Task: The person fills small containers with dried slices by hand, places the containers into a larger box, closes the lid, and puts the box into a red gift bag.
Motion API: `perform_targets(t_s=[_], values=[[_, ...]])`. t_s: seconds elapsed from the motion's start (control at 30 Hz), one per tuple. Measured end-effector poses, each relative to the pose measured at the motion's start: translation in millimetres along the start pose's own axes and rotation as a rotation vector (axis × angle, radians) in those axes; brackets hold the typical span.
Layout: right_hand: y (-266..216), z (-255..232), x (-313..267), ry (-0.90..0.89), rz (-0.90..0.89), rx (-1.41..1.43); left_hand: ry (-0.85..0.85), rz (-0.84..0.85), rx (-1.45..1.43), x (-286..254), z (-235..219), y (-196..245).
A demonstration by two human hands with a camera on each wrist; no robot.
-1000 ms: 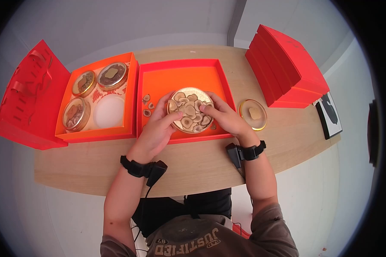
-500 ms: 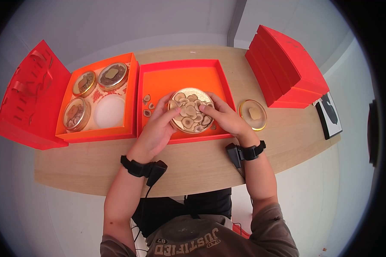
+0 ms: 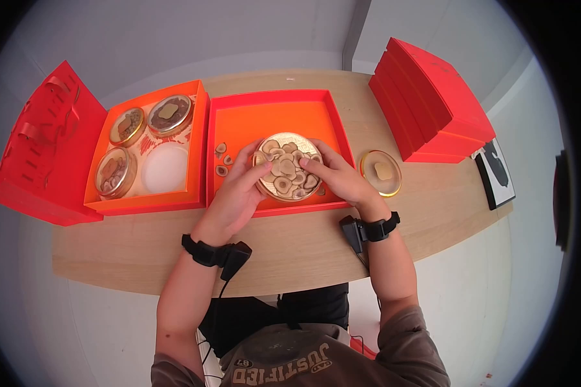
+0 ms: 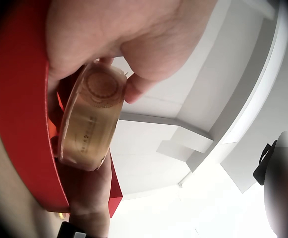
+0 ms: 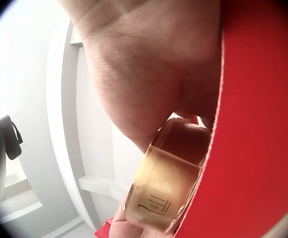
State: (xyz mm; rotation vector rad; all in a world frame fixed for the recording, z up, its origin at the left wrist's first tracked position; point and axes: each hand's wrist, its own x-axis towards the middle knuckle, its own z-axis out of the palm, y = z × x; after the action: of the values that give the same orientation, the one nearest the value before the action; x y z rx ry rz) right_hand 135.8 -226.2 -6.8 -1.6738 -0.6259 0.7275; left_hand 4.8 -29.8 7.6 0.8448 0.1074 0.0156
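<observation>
A round clear jar of dried brownish slices is held between both hands over the orange-lined red box tray; its top is open and the slices show. My left hand grips the left side, thumb over the rim onto the slices. From the opposite side my right hand grips it the same way. In the left wrist view the jar stands tilted, a printed label on its wall; in the right wrist view the jar shows dark lettering. The fingers beneath are largely hidden.
Loose slices lie in the tray's left side. A gold-rimmed lid rests on the table at right. The left box holds three lidded jars and a round recess. Red boxes are stacked at back right.
</observation>
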Motion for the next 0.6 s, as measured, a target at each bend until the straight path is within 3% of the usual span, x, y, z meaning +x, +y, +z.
perform_targets(t_s=[0.6], values=[[-0.1,0.7,-0.3,0.003,-0.011,0.003,-0.001,0.0,0.002,-0.2,-0.3,0.0]])
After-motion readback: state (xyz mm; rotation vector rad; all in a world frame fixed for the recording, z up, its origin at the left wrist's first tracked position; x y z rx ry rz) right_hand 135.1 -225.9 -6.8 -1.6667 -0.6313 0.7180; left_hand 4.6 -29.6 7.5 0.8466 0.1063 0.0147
